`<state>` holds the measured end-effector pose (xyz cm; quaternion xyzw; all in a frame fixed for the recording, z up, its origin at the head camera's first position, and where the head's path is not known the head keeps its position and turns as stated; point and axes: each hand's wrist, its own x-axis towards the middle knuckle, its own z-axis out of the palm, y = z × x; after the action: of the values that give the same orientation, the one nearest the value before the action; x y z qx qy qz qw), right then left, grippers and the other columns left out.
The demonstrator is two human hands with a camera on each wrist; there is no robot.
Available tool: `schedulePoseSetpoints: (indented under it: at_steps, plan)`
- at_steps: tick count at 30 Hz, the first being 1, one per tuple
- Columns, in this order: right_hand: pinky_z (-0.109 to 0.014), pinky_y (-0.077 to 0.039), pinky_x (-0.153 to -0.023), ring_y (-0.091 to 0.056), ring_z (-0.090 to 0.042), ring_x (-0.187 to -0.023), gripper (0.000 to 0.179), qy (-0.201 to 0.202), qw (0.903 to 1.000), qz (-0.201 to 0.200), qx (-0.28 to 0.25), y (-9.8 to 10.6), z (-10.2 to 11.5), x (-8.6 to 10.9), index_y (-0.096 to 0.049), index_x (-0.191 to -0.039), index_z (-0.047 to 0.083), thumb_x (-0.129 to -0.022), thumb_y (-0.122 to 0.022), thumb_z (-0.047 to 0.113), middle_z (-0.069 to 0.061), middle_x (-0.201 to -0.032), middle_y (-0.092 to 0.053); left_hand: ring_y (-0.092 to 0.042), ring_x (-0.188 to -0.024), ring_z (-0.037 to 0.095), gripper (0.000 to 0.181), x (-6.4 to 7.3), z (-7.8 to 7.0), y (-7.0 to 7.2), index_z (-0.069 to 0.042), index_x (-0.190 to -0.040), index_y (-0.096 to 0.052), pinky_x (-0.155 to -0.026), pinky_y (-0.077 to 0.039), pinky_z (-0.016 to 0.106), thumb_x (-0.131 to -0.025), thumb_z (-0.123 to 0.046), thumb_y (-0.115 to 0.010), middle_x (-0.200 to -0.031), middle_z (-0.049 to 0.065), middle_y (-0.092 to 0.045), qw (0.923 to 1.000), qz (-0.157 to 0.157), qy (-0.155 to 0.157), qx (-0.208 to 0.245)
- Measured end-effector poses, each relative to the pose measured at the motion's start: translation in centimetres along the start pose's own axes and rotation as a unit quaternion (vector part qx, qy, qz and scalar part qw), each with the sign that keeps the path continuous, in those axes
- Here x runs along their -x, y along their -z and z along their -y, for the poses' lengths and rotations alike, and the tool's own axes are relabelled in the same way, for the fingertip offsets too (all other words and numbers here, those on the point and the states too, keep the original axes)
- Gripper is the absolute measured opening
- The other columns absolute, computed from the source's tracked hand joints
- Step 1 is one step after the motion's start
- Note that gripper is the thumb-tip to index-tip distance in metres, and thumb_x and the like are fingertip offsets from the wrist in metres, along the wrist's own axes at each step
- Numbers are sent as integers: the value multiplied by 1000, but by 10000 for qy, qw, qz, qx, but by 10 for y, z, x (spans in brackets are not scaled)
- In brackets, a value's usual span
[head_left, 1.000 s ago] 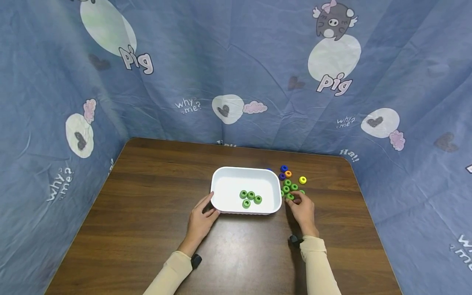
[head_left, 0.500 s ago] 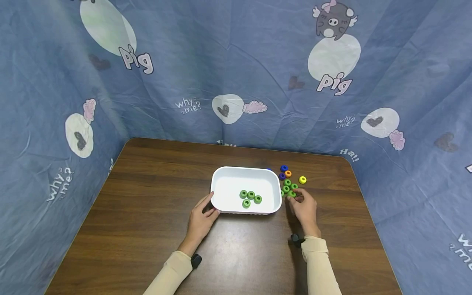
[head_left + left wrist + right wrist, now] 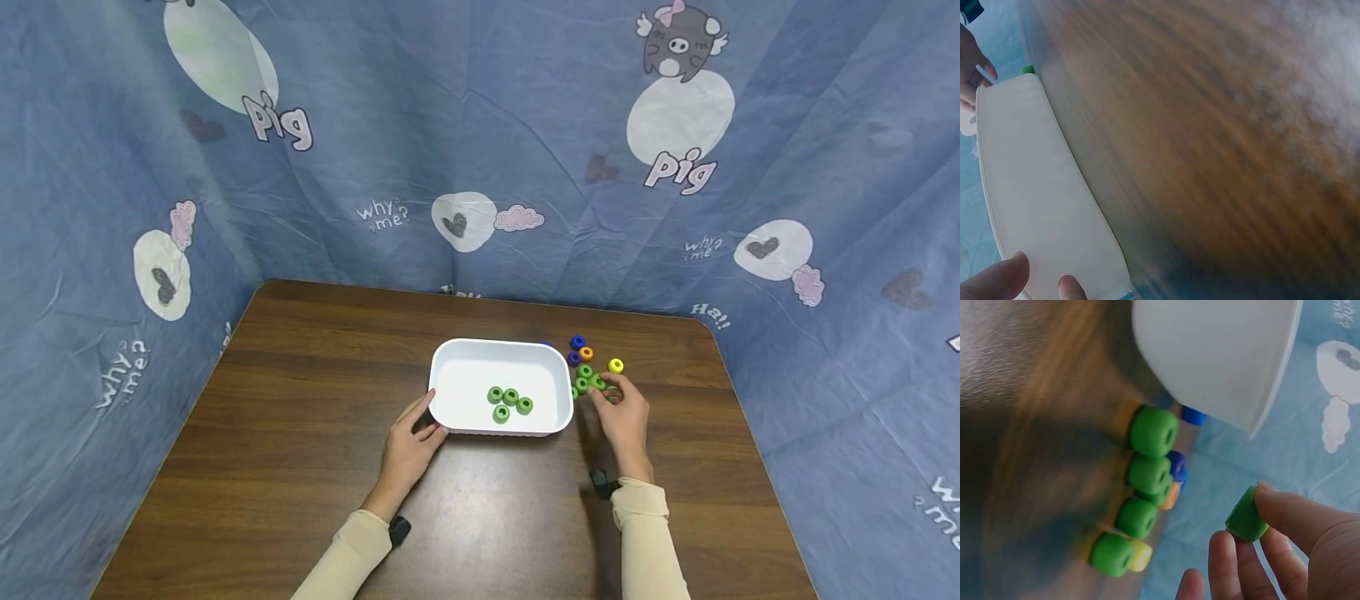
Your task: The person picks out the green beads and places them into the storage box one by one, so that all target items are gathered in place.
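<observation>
My right hand [image 3: 624, 417] pinches a green bead [image 3: 1247, 515] between thumb and fingers, raised above the table in the right wrist view. Several green beads [image 3: 1154, 431] lie below it, close to the right end of a white plastic box [image 3: 487, 367]. Inside the box are several more green beads [image 3: 511, 397]. At the box's near left corner rests my left hand [image 3: 408, 450], its fingertips touching the outer walls. In the left wrist view, two fingertips [image 3: 1007, 278] lie against the white wall; the rest of that hand is out of frame.
Behind the green beads lie a yellow bead [image 3: 616, 366], an orange bead [image 3: 586, 354], a blue bead [image 3: 577, 342] and a dark blue bead [image 3: 573, 359]. Another blue bead [image 3: 547, 344] is mostly hidden behind the box. A blue printed cloth [image 3: 360, 167] hangs around the wooden table [image 3: 300, 358].
My right hand has moved slightly away from me and to the right, with the pinched green bead. The left hand and the box stay in place.
</observation>
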<state>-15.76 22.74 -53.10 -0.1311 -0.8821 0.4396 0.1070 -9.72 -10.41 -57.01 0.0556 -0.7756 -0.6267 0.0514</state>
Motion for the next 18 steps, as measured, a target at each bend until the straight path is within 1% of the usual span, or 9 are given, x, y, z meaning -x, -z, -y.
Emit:
schedulePoseSetpoints:
  at_steps: [6,10,11,13,15,17,18]
  plan:
    - [-11,-48,-70,-70,-28,-99,33,129,9998,-95,-80,3,12,0,-70,-119,7,-87,-76,14,-13,-118,-73,-52,-137,32,64,0,2,1,-7,-144,-55,-98,-60,32,-85,6,-74,-150,18,-51,10000,38,-51,28]
    - [-15,-49,-73,-70,-28,-97,32,238,9995,-146,-171,4,21,0,-70,-118,7,-87,-76,14,-14,-117,-73,-52,-137,32,64,1,2,1,-7,-144,-55,-99,-60,33,-85,6,-74,-150,18,-51,10000,35,-41,56]
    - [-17,-50,-75,-70,-28,-97,32,261,9994,-151,-176,3,23,0,-70,-118,6,-87,-76,13,-14,-117,-73,-52,-137,32,64,1,1,1,-7,-144,-55,-99,-60,35,-84,7,-74,-150,18,-50,10000,33,23,51]
    - [-17,-50,-75,-70,-27,-97,33,292,9993,-114,-211,2,27,0,-70,-119,6,-87,-76,13,-15,-116,-73,-51,-138,34,64,3,-6,2,-5,-144,-54,-101,-59,39,-85,8,-73,-151,21,-49,9999,45,93,61]
    - [-21,-52,-79,-71,-29,-99,33,317,9992,-36,-248,1,31,1,-70,-120,5,-88,-77,12,-15,-117,-73,-51,-138,35,64,5,-13,1,-3,-144,-53,-102,-58,41,-85,9,-72,-151,22,-48,9999,43,152,48]
    - [-24,-55,-79,-71,-30,-100,34,389,9989,34,-249,-1,36,2,-70,-120,5,-88,-77,11,-15,-117,-73,-50,-137,39,64,6,-21,1,0,-145,-51,-102,-57,43,-85,11,-70,-152,25,-46,9997,52,217,-31]
    - [-24,-55,-80,-71,-30,-100,34,427,9988,63,-252,-2,38,2,-70,-120,5,-88,-77,11,-15,-117,-73,-50,-137,40,64,7,-24,1,1,-145,-51,-102,-57,42,-86,11,-70,-151,26,-46,9998,59,189,-64]
